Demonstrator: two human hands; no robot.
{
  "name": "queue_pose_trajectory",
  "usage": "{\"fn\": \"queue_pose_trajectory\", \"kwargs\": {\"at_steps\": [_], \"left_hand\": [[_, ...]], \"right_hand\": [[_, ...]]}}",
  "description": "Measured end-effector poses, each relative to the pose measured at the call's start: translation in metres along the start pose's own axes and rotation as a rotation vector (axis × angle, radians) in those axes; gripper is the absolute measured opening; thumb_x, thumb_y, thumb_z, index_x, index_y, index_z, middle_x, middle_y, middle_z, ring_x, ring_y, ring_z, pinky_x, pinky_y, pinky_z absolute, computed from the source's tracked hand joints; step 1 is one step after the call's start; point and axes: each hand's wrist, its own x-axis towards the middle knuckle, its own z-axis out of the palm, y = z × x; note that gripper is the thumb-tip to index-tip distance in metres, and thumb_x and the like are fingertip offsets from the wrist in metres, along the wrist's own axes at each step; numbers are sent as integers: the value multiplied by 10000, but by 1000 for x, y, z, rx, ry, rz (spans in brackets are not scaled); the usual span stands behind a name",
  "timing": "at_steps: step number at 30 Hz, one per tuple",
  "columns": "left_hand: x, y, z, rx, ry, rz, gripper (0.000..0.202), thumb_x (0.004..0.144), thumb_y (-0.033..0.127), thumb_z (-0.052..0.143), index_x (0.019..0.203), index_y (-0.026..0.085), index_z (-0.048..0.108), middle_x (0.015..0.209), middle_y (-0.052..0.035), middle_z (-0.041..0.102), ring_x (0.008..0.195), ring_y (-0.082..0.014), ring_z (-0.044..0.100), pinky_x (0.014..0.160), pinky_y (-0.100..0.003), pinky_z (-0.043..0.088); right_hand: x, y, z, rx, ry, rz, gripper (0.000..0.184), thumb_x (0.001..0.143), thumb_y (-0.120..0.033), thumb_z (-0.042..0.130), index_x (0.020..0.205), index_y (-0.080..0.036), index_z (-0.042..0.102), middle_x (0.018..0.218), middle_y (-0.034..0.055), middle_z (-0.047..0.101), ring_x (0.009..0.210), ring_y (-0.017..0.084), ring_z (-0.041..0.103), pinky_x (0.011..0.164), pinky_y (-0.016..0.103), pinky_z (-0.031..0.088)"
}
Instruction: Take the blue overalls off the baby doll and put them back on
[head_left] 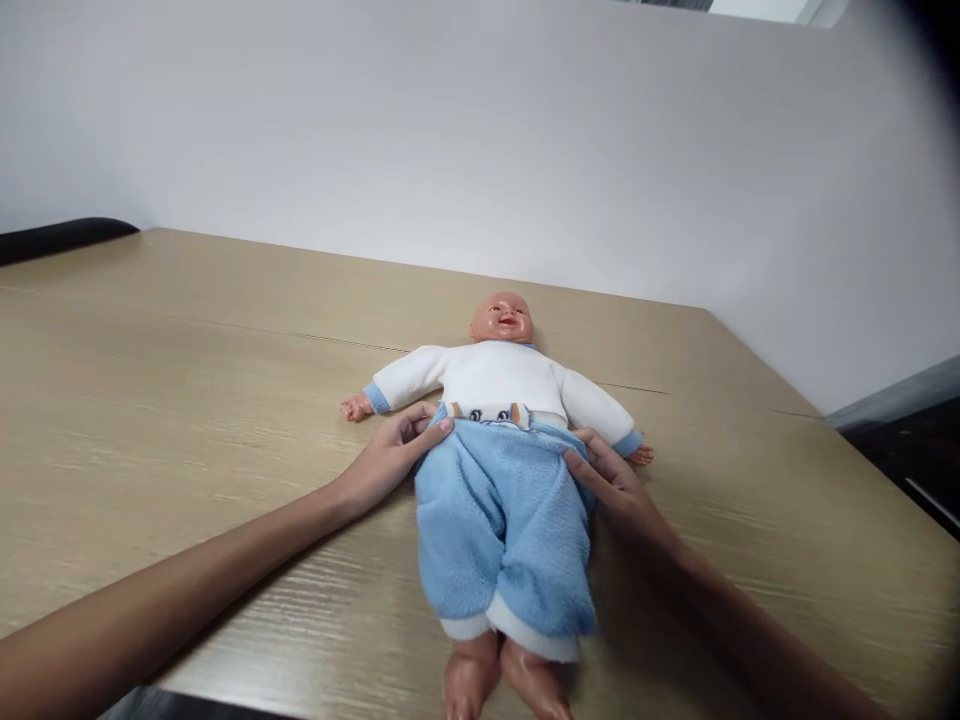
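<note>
A baby doll (502,322) lies on its back on the wooden table (187,380), head away from me, feet at the near edge. It wears a white top (499,378) and light blue trousers (499,520) with white cuffs. My left hand (390,458) pinches the trousers' waistband at the doll's left-hand side, thumb on top. My right hand (611,480) grips the waistband on the other side, fingers closed on the fabric. The doll's bare feet (495,680) stick out over the table's front edge.
A plain white wall (480,130) stands behind the table. A dark chair back (60,236) shows at the far left. At the right, the table edge drops to a dark floor (907,450).
</note>
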Motion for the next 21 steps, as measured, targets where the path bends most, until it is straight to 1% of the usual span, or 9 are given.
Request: {"fn": "queue_pose_trajectory", "kwargs": {"at_steps": [3, 6, 8, 10, 13, 15, 16, 19, 21], "left_hand": [[-1, 8, -3, 109, -32, 75, 375, 940, 557, 724, 1059, 204, 685, 984, -20, 667, 919, -202, 609, 825, -301, 482], [6, 20, -4, 320, -7, 208, 358, 930, 549, 730, 1001, 199, 700, 973, -29, 672, 938, -225, 609, 855, -330, 493], [17, 29, -4, 394, 11, 294, 358, 935, 551, 717, 989, 198, 704, 1000, -40, 683, 986, -243, 616, 902, -353, 496], [29, 35, -4, 379, -4, 321, 375, 948, 568, 689, 1015, 199, 705, 1040, -50, 695, 1017, -255, 626, 920, -368, 502], [45, 38, -6, 347, -27, 260, 430, 949, 610, 666, 1039, 191, 705, 1016, -54, 703, 957, -251, 640, 843, -362, 513], [50, 35, -10, 364, -44, 207, 453, 942, 625, 669, 1026, 182, 709, 982, -53, 702, 916, -246, 640, 805, -358, 506], [51, 32, -13, 376, -53, 189, 455, 940, 627, 673, 1014, 180, 711, 969, -51, 700, 906, -243, 639, 802, -358, 501], [52, 21, -22, 376, -106, 162, 437, 939, 616, 682, 991, 184, 722, 984, -50, 708, 942, -247, 648, 854, -368, 501], [51, 14, -26, 324, -159, 145, 419, 949, 603, 680, 1030, 195, 732, 1063, -57, 724, 1030, -258, 659, 926, -375, 499]], "right_hand": [[-5, -19, 1, -200, 16, -57, 314, 1003, -552, 654, 950, -247, 602, 836, -30, 483, 767, 169, 452, 697, 297, 381], [-3, -42, 7, -385, -3, -180, 259, 1015, -475, 613, 916, -238, 585, 838, -24, 467, 769, 177, 437, 699, 313, 361], [7, -54, 11, -425, -12, -224, 218, 996, -424, 596, 888, -236, 574, 831, -22, 470, 777, 182, 442, 717, 318, 360], [21, -60, 14, -395, 8, -204, 187, 967, -397, 585, 868, -239, 572, 822, -23, 483, 784, 185, 460, 733, 317, 374], [42, -55, 10, -286, 127, -96, 195, 916, -437, 610, 938, -244, 625, 882, -10, 592, 876, 213, 552, 810, 322, 433], [52, -42, 2, -247, 208, -29, 275, 874, -500, 662, 973, -243, 658, 921, 1, 662, 940, 245, 602, 875, 346, 471], [54, -35, -2, -249, 228, -8, 308, 859, -531, 683, 961, -241, 670, 920, 6, 684, 952, 258, 618, 901, 361, 486], [54, -14, -11, -281, 203, 13, 377, 862, -610, 709, 915, -237, 712, 946, 28, 739, 1025, 299, 651, 1023, 417, 494], [50, -5, -8, -209, 195, 49, 399, 866, -631, 725, 954, -243, 750, 1048, 45, 775, 1135, 322, 660, 1125, 442, 463]]}}
